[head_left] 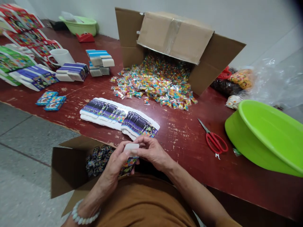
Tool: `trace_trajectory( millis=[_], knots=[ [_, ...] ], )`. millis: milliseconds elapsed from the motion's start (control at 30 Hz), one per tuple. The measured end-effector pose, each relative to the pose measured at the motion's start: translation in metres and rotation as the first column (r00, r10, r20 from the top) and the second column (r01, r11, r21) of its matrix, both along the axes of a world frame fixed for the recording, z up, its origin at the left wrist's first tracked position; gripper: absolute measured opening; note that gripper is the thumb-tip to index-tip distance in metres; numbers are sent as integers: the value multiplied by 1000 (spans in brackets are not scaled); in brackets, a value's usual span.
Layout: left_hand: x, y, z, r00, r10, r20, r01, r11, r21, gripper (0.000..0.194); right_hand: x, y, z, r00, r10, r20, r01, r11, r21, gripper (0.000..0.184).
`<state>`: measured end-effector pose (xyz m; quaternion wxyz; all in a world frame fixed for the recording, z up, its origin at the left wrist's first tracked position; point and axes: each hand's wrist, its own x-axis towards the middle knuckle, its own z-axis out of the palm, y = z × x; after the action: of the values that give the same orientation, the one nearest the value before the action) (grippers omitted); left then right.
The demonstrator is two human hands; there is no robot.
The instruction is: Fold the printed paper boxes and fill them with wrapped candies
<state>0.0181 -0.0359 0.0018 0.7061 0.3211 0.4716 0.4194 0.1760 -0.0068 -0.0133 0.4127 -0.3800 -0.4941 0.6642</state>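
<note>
Close to my body, over the table's front edge, both hands are on a small printed carton (128, 165) with a white flap showing at its top. My left hand (117, 159) is wrapped round the carton's left side. From the right, the fingers of my right hand (151, 152) pinch the flap end. Just beyond them lies a fanned row of flat purple-and-black cartons (101, 110) with white edges. Behind that, wrapped candies (153, 83) spill out of a tipped cardboard box (175, 36). Below the table edge, an open box (68, 170) contains several dark printed packs (98, 160).
Red-handled scissors (214, 140) and a green basin (246, 135) are at the right. Two blue cartons (53, 102), stacked flat cartons (99, 61), a white mug (61, 57) and a red tape dispenser (85, 37) stand at the left. Plastic bags (267, 82) lie behind the basin.
</note>
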Motion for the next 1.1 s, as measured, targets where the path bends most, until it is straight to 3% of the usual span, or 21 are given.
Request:
trace_trajectory(
  millis=[67, 133, 167, 233, 333, 433, 533, 600, 667, 733, 800, 900, 1000, 1100],
  knots=[
    [-1, 1, 1, 998, -9, 58, 13, 998, -63, 47, 0, -4, 4, 984, -145, 100, 114, 957, 265, 23],
    [-1, 3, 4, 987, -33, 155, 57, 987, -153, 54, 3, -7, 8, 971, -158, 179, 65, 895, 441, 18],
    [-1, 3, 6, 981, -37, 191, 73, 981, -182, 58, 4, -8, 10, 970, -123, 212, 11, 886, 463, 17],
    [0, 3, 9, 975, -23, 219, 67, 978, -196, 66, 6, -9, 11, 968, -74, 238, -28, 917, 398, 15],
    [3, 2, 9, 982, 15, 190, 15, 988, -152, 73, 3, -6, 9, 989, -41, 140, 20, 989, 146, 10],
    [4, 1, 5, 985, 0, 174, 21, 993, -120, 80, -3, 0, 10, 999, 26, -36, -28, 997, -65, 16],
    [2, 1, 0, 987, -16, 163, 35, 993, -114, 83, -5, 2, 12, 994, 40, -98, -51, 993, -108, 21],
    [1, 1, -2, 988, -7, 153, 27, 992, -125, 80, -2, 2, 14, 998, 25, -58, -26, 999, -26, 19],
    [1, 1, -2, 990, 0, 143, 21, 990, -141, 75, 3, 0, 16, 999, 39, 33, -43, 986, 160, 16],
    [3, 3, 2, 989, 18, 145, 4, 989, -147, 67, 7, -2, 18, 986, 55, 155, -110, 923, 369, 11],
    [6, 5, 6, 985, 65, 161, -41, 988, -147, 56, 8, -5, 19, 965, 28, 259, -157, 855, 495, 4],
    [5, 8, 8, 980, 127, 152, -102, 981, -164, 46, 3, -9, 15, 926, -36, 375, -190, 815, 548, 17],
    [-15, 7, -1, 993, 101, 59, -95, 991, -92, 53, 5, -3, 4, 888, -78, 454, -210, 808, 550, 29],
    [-56, 3, -19, 964, 147, -222, -142, 989, 41, 62, 26, 19, -11, 779, -352, 518, -24, 809, 587, 39]
  ],
)
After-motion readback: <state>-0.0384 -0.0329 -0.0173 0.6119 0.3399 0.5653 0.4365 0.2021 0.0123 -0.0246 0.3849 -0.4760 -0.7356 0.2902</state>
